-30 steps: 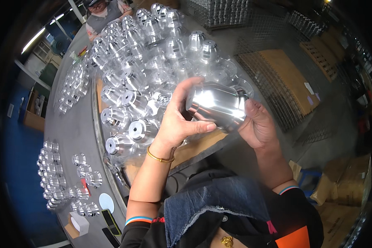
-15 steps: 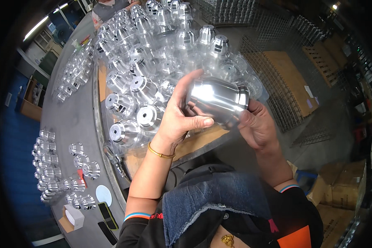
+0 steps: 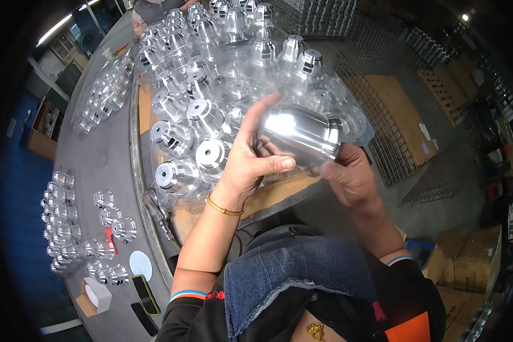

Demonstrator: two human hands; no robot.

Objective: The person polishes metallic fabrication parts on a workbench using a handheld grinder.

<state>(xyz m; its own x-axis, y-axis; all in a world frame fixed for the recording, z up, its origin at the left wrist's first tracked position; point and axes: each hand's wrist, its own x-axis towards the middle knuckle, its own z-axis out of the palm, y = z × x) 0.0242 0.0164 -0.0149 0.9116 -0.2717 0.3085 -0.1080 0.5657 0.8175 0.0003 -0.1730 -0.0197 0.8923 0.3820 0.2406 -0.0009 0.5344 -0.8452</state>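
A shiny, barrel-shaped metal housing [image 3: 299, 132] lies tilted on its side between my hands, above the near edge of the table. My left hand [image 3: 249, 154], a gold bangle on its wrist, wraps round the left end, with the thumb across the near side. At the right, stepped end, the fingers and thumb of my right hand [image 3: 352, 178] grip the rim; some fingertips are hidden behind the metal. Similar polished metal housings [image 3: 212, 155] stand close beyond my left hand, many in clear plastic.
Left of the table, a grey worktop [image 3: 105, 165] carries small metal cups [image 3: 65, 214], an opened white box [image 3: 94, 296] and a phone [image 3: 146, 294]. Wire mesh racks [image 3: 376, 122] stand at the right, cardboard boxes [image 3: 467, 259] at the lower right. Another person [image 3: 154, 10] is at the far end.
My right hand has slid a little down and left along the housing's rim, its thumb now lower. My left hand keeps its hold. The whole view has shifted slightly.
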